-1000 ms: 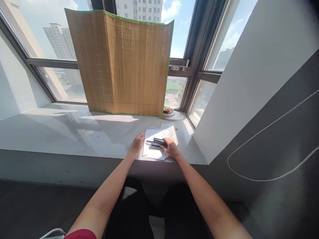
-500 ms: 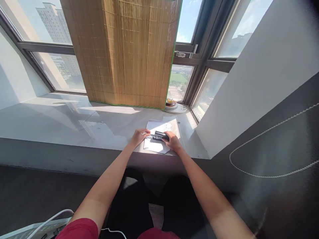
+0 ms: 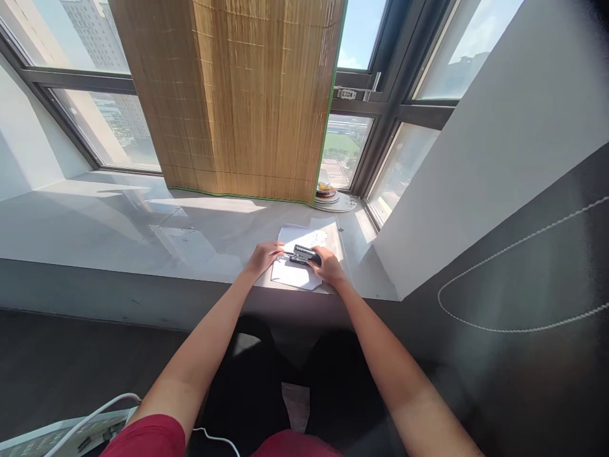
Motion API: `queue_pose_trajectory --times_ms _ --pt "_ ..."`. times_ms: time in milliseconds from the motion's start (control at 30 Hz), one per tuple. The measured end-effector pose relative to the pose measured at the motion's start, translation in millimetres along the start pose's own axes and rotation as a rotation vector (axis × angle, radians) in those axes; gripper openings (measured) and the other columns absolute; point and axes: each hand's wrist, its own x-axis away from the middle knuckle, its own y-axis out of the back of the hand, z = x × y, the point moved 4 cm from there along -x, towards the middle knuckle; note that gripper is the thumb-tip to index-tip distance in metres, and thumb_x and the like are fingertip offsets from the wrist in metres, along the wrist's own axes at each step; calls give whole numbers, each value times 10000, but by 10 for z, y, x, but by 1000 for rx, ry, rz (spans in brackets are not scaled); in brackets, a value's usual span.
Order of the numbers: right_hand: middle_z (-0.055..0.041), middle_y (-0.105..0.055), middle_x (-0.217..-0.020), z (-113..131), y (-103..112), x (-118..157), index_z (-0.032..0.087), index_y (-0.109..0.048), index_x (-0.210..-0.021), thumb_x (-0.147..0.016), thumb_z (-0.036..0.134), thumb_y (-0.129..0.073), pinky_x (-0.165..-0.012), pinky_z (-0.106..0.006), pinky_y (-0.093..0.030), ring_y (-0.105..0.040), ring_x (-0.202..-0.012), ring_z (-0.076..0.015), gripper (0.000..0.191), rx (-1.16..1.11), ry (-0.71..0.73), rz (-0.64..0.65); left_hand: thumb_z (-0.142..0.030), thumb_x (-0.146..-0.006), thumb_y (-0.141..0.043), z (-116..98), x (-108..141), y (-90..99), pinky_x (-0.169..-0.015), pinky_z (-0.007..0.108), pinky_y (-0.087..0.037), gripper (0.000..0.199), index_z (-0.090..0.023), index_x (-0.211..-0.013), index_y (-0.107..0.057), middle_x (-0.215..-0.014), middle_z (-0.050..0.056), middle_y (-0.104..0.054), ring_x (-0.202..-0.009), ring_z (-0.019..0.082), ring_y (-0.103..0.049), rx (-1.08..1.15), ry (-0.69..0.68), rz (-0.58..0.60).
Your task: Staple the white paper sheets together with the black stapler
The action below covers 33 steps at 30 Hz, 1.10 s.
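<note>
A black stapler (image 3: 301,254) is held above white sheets of paper (image 3: 295,275) near the front edge of the sill. My right hand (image 3: 328,265) is closed round its right end. The top arm and the base of the stapler stand apart at the left end. There, my left hand (image 3: 264,258) has its fingers pinched together, almost at the stapler's tip. Whatever those fingers hold is too small to make out.
The white sill (image 3: 228,228) runs under the window. A bamboo blind (image 3: 252,101) hangs behind the paper. Several stacked plates (image 3: 328,198) stand in the far right corner. A beaded cord (image 3: 518,246) loops at the right. At lower left is a pale basket-like object (image 3: 71,431) with a white cable.
My left fingers have turned over slightly, and the small pale thing seen at them before is now hidden. My right hand keeps its grip on the stapler. The view has tilted slightly.
</note>
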Motion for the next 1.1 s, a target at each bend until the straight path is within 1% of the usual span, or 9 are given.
queue_pose_trajectory --times_ms 100,233,367,433,567,733,833,1033,1100 --pt "-124 -787 -1254 10 8 3 221 -714 -1269 -910 201 -776 -1063 -389 -576 -729 -1183 -258 364 -11 -5 -1 -153 -935 -760 0 -2 -3 -972 364 -650 124 -237 -943 -850 -1156 74 -857 -1055 255 -823 18 33 14" --pt "-134 -781 -1268 24 21 7 210 -703 -1265 -918 213 -785 -1071 -388 -568 -726 -1196 -264 356 -28 -14 7 -201 -977 -737 -10 11 8 -938 387 -637 136 -262 -1014 -853 -1074 60 -862 -986 252 -811 19 66 5" --pt "-127 -781 -1274 42 39 6 214 -703 -1263 -909 185 -781 -1069 -381 -567 -725 -1193 -260 364 -31 -23 12 -176 -934 -781 -24 7 22 -979 429 -598 247 -273 -1154 -841 -1069 59 -856 -1039 272 -746 -61 78 -22" --pt "-126 -783 -1259 51 49 6 215 -705 -1263 -908 174 -777 -1058 -380 -570 -728 -1179 -262 364 -32 -24 16 -145 -913 -784 -17 -3 6 -930 411 -591 292 -268 -1174 -830 -1074 60 -851 -1051 281 -712 -73 94 10" --pt "-130 -783 -1235 57 67 12 208 -702 -1246 -923 184 -772 -1035 -379 -573 -731 -1152 -270 332 -44 -18 20 -142 -907 -768 9 -16 -26 -831 364 -580 204 -246 -1070 -830 -1056 59 -838 -952 254 -707 -35 117 72" --pt "-129 -779 -1255 53 76 11 202 -693 -1235 -932 194 -765 -1030 -377 -572 -723 -1160 -267 311 -57 -9 25 -230 -919 -791 16 -12 -5 -832 348 -588 85 -243 -988 -840 -967 59 -817 -901 231 -720 -32 118 35" --pt "-131 -780 -1249 57 76 7 200 -694 -1217 -926 189 -769 -1030 -379 -570 -722 -1155 -269 300 -55 -6 26 -279 -939 -794 13 -11 -4 -801 344 -585 82 -248 -989 -851 -959 66 -822 -896 236 -722 -30 123 48" --pt "-114 -785 -1219 63 68 2 216 -705 -1214 -921 184 -774 -1006 -368 -575 -724 -1139 -265 303 -55 -11 26 -347 -967 -779 -1 -21 -10 -761 359 -607 109 -280 -945 -862 -1001 57 -856 -878 245 -701 -2 89 78" --pt "-111 -787 -1218 58 66 1 222 -712 -1220 -910 178 -785 -1005 -365 -577 -726 -1139 -262 322 -58 -19 23 -370 -967 -786 -9 -19 -14 -780 374 -628 112 -293 -978 -867 -1035 56 -859 -909 252 -718 20 86 87"
